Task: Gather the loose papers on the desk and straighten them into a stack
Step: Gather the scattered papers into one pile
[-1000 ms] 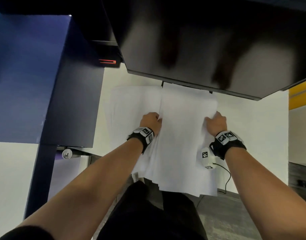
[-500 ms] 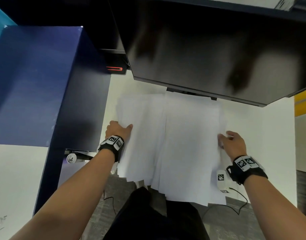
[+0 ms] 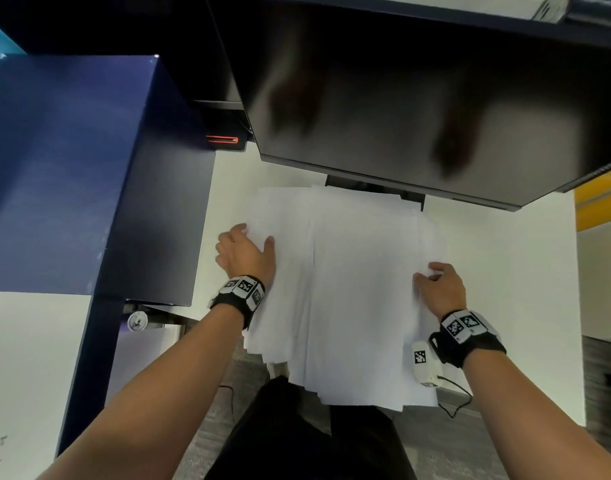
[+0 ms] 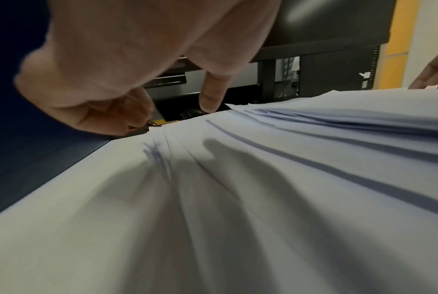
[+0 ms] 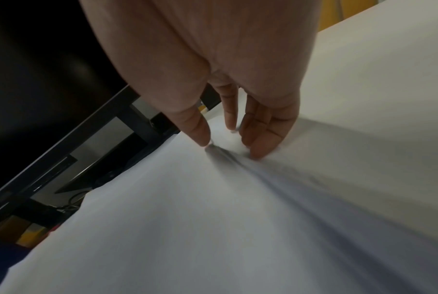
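**Papers fanned, a hand at each side**

Papers [image 3: 349, 289] lie in a loose, overlapping fan on the white desk [image 3: 504, 271], just under the monitor [image 3: 401, 98] — near edges overhang the desk front. Left hand [image 3: 245, 254] sits at the left edge, thumb on top, fingers curled around the sheets' side. Right hand [image 3: 439, 289] at the right edge, fingertips [image 5: 256, 153] and thumb pinching the sheets. Blue cabinet [image 3: 72, 168] stands to the left.
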`<state>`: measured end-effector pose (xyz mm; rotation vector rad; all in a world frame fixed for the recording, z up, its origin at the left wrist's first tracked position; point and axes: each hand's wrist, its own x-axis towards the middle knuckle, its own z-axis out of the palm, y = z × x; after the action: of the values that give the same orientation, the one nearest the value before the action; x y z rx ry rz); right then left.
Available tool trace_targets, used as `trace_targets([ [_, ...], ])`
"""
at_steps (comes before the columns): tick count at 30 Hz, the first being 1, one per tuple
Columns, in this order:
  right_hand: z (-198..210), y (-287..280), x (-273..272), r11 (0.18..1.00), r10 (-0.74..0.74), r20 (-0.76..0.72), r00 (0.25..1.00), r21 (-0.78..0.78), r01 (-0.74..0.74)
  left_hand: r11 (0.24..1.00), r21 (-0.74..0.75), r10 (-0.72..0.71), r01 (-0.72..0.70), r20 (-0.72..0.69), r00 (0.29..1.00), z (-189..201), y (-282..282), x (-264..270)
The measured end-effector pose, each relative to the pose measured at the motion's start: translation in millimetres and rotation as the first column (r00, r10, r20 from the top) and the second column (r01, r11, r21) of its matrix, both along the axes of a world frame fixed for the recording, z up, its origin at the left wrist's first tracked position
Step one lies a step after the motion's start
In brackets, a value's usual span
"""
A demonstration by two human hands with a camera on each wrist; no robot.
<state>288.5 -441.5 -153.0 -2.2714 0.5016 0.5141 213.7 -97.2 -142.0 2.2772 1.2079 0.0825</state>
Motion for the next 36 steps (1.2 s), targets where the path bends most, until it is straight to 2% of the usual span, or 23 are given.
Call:
trace_targets([
  [1, 1, -6, -2, 1.000, -0.022, -0.001, 1.000, -0.013, 0.022, 0.998, -0.021, -0.053, 0.053, -0.031, 0.998, -1, 3, -3],
  [4, 2, -11, -6, 0.997, -0.063, -0.002, 0.998, -0.044, 0.063, 0.965, -0.217, -0.179, 0.148, -0.133, 0.975, -5, -3, -8],
  [7, 3, 3, -7, 0.999, -0.009, -0.004, 1.000, -0.038, 0.008, 0.927, -0.285, -0.301, 0.244, -0.176, 0.937, -6, -28, -2],
  [13, 6, 25, -10, 0.996, 0.088, -0.031, 0.996, 0.006, -0.088, 0.860, -0.364, -0.428, 0.357, -0.133, 0.894, -3, -59, 19],
  [16, 11, 7, -13, 0.998, 0.062, -0.018, 0.998, 0.006, -0.062, 0.911, -0.264, -0.361, 0.317, -0.137, 0.922, 0, -41, 7],
  [18, 10, -11, -19, 0.998, 0.054, -0.040, 0.998, -0.034, -0.055, 0.963, -0.162, -0.248, 0.215, -0.223, 0.943, 2, -23, -10],
  [21, 6, -22, -31, 0.995, 0.082, -0.090, 0.993, -0.042, -0.086, 0.976, -0.202, -0.145, 0.084, -0.309, 0.940, -2, -8, -33],
  [25, 4, -5, -46, 0.953, 0.262, -0.124, 0.957, -0.121, -0.277, 0.926, -0.353, -0.247, 0.133, -0.302, 0.921, -10, -12, -38],
  [28, 8, 9, -56, 0.947, 0.309, -0.209, 0.928, -0.020, -0.320, 0.892, -0.368, -0.384, 0.263, -0.309, 0.870, -12, -23, -37],
  [31, 11, 1, -51, 0.969, 0.244, -0.225, 0.943, 0.014, -0.247, 0.895, -0.387, -0.344, 0.222, -0.282, 0.896, -9, -21, -36],
  [34, 10, -18, -23, 0.988, 0.084, -0.120, 0.989, -0.117, -0.098, 0.916, -0.392, -0.179, 0.086, -0.208, 0.962, -4, -1, -23],
  [36, 7, -23, 1, 0.983, 0.023, -0.081, 0.996, -0.178, -0.037, 0.951, -0.307, -0.103, 0.034, -0.212, 0.972, 0, 9, -6],
])
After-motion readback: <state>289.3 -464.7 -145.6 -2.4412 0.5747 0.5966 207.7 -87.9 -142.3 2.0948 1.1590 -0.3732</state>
